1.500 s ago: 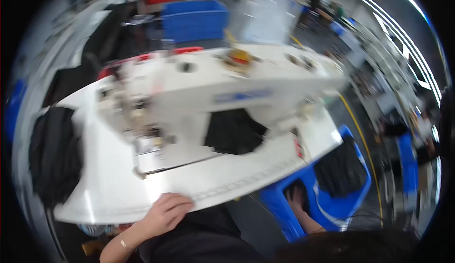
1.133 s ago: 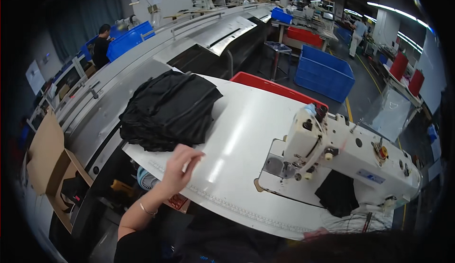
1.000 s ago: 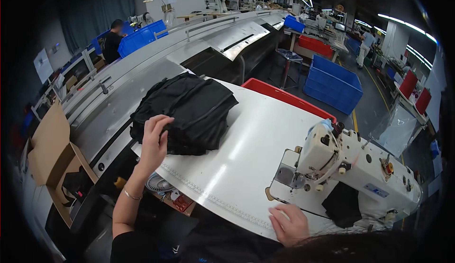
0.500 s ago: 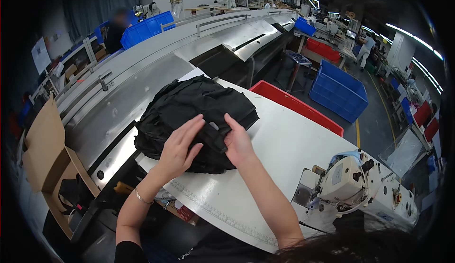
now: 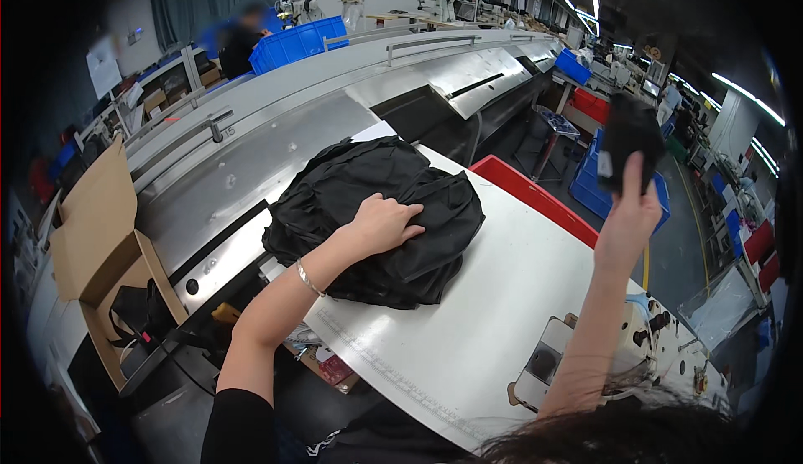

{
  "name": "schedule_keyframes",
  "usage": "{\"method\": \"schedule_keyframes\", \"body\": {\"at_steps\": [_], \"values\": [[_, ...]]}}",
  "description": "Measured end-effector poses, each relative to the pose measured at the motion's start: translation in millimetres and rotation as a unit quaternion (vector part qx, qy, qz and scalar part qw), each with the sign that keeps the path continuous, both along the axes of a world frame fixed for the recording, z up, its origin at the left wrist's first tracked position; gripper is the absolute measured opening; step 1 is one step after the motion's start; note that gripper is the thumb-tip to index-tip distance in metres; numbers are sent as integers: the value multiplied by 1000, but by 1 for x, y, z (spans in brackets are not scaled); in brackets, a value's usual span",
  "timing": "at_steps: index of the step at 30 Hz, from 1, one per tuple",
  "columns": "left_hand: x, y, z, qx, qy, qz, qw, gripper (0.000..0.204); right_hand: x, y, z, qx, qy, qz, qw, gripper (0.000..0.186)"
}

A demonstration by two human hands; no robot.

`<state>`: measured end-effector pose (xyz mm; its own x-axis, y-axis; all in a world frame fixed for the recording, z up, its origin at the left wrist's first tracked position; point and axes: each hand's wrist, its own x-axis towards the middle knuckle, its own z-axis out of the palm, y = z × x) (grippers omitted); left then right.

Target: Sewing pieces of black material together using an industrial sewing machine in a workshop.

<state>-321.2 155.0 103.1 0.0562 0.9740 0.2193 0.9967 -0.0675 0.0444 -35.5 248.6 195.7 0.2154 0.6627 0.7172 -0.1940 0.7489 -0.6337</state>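
Observation:
A heap of black fabric pieces (image 5: 368, 196) lies on the white worktable (image 5: 502, 288) at its far left end. My left hand (image 5: 386, 223) rests flat on top of the heap, fingers spread. My right hand (image 5: 629, 205) is raised high over the table's right side, gripping a small black fabric piece (image 5: 629, 140) with a pale tag on it. The white sewing machine (image 5: 636, 355) sits at the lower right, partly hidden by my right forearm.
A red bin (image 5: 535, 196) stands behind the table, blue bins (image 5: 602, 188) beyond it. A long metal conveyor (image 5: 276, 138) runs along the left. An open cardboard box (image 5: 100, 238) sits at lower left. Another person (image 5: 242, 38) works far back.
My right hand has lifted off the heap and risen to the right with a small black piece. My left hand stays on the heap. My view has shifted slightly right.

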Motion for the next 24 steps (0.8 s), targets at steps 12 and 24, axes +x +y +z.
{"method": "schedule_keyframes", "body": {"at_steps": [12,24], "values": [[146,-80,-41,-49,-344,-335,876,18,53,-256,-195,161,-587,98,787,30],[211,-88,-80,-274,-435,-134,848,22,91,-272,-168,322,-548,86,767,41]]}}
